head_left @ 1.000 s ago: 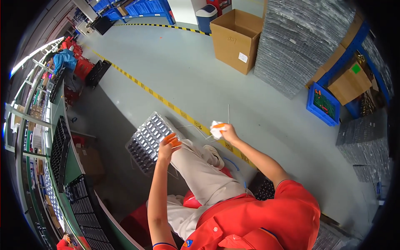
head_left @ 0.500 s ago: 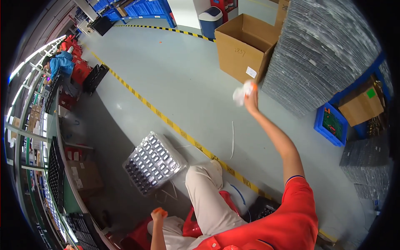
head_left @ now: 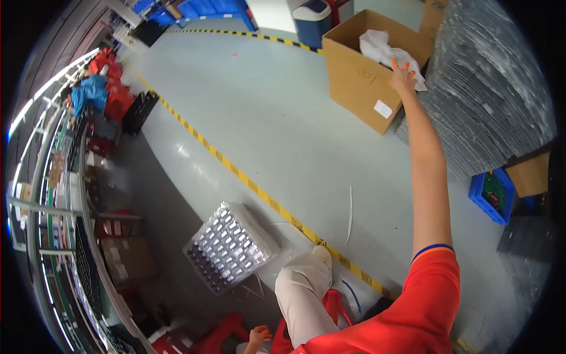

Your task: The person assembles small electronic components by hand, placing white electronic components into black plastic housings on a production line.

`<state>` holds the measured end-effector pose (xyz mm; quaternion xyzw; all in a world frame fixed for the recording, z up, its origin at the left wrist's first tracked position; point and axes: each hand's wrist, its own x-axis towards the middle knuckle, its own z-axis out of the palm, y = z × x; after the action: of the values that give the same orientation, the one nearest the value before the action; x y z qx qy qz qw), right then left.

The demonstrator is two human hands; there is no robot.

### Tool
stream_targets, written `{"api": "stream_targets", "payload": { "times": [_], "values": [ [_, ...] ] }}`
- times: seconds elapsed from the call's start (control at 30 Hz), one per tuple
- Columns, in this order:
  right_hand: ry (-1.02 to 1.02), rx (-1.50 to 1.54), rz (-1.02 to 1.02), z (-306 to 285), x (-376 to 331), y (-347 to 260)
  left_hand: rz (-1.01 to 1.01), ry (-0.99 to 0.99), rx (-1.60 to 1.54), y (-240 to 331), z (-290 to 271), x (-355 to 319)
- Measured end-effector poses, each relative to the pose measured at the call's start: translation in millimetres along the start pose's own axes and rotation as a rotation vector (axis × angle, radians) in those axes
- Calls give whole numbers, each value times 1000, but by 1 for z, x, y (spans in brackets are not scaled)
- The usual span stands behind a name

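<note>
Spread wide at the far-right cardboard box (head_left: 361, 88), the right hand (head_left: 403, 78) appears at the step of releasing white wrapping (head_left: 375, 43), calling for clean withdrawal; the left hand's (head_left: 258, 337) grip cannot be told.

This is a factory workshop, seemingly an assembly area. A long bench (head_left: 111, 289) curves down the left edge under bright tube lights (head_left: 49, 84), and people in red and blue (head_left: 91, 93) sit along it at upper left. Striped tape (head_left: 225, 162) marks off lanes on the grey floor (head_left: 283, 138). Storage stands around: a tall grey stack (head_left: 495, 100) and a carton (head_left: 355, 82) at upper right, blue bins (head_left: 218, 12) at the top.
</note>
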<state>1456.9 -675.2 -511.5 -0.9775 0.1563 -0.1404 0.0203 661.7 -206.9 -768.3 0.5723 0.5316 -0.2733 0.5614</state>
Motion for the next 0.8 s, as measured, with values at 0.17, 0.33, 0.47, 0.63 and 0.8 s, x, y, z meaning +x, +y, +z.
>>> {"api": "stream_targets", "payload": {
  "times": [0.17,0.33,0.47,0.63,0.8],
  "values": [
    [624,279,-315,89,-86,3,10,-11,-16,-25,19,-1],
    [431,375,-566,149,-172,10,226,65,70,-69,31,5],
    [10,250,-802,195,-250,32,309,125,65,-71,53,-11],
    [-442,158,-824,209,-359,-2,445,307,23,-66,52,-31],
    [-680,133,-967,230,-445,-60,273,294,-547,-92,17,25]
  ]
}}
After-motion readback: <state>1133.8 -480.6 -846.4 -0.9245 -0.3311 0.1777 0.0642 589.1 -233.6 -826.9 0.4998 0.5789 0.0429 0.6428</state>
